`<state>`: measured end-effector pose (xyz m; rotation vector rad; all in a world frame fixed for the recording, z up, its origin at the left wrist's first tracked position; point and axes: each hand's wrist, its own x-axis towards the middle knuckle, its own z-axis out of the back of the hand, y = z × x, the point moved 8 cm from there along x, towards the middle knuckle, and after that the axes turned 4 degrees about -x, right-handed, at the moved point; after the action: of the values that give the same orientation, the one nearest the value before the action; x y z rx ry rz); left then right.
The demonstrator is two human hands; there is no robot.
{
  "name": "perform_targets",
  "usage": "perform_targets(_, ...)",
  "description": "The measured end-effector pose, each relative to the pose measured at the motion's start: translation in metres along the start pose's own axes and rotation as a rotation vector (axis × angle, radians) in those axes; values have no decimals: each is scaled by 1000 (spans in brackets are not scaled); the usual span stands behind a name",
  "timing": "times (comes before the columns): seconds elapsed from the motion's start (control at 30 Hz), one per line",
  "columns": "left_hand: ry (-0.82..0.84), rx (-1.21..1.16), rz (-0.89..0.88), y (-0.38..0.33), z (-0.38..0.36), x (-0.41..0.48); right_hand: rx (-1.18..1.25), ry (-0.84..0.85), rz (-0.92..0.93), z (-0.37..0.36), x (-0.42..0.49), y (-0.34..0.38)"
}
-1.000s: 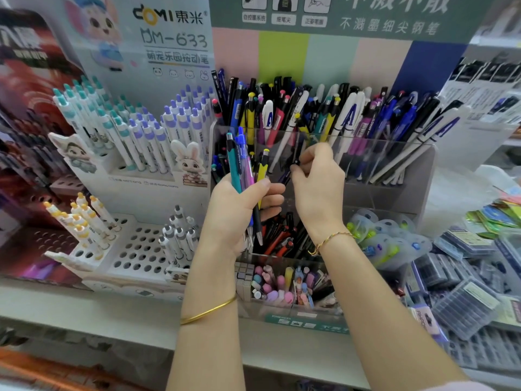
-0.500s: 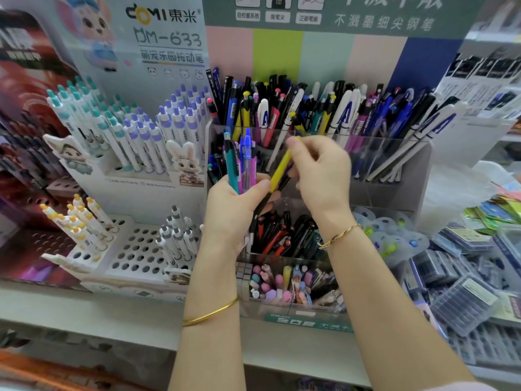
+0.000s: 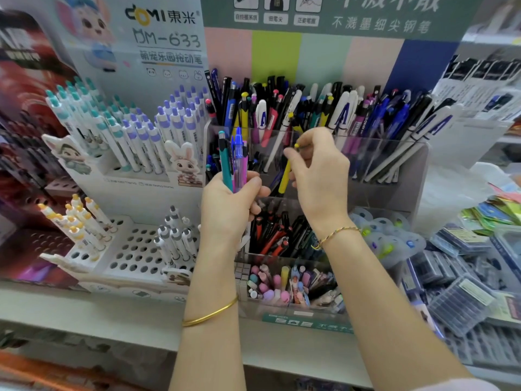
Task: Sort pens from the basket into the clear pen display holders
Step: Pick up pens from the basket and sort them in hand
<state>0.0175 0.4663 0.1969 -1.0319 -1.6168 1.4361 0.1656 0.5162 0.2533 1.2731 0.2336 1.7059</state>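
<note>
While the left hand point(image 3: 229, 204) grips a bunch of pens point(image 3: 234, 159) upright, fingers curled round them, the right hand point(image 3: 318, 179) pinches a yellow pen point(image 3: 284, 177) near its top, its tip slanting down to the left. Both are held just in front of the clear holder point(image 3: 394, 165), whose far row is crowded with pens.

Left hand point(image 3: 231, 204) grips a pen bunch point(image 3: 235, 159) — right hand point(image 3: 318, 176) pinches a yellow pen point(image 3: 284, 179) before the clear holder point(image 3: 394, 187).
</note>
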Motion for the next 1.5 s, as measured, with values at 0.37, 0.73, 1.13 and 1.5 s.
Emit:
perform_targets(0.37, 141, -28, 39, 0, -15, -3, -9, 32, -151, 2, -4, -9)
perform_targets(0.73, 185, -101, 72, -1, -20, -4, 377, 174, -351, -12, -4, -10)
perform_targets(1.13, -47, -122, -3, -4, 5, 2, 74, -120, -25, 14, -3, 9)
perform_targets(1.5, 4, -50, 21, -2, 0, 1, -246, 41, 44, -9, -12, 2)
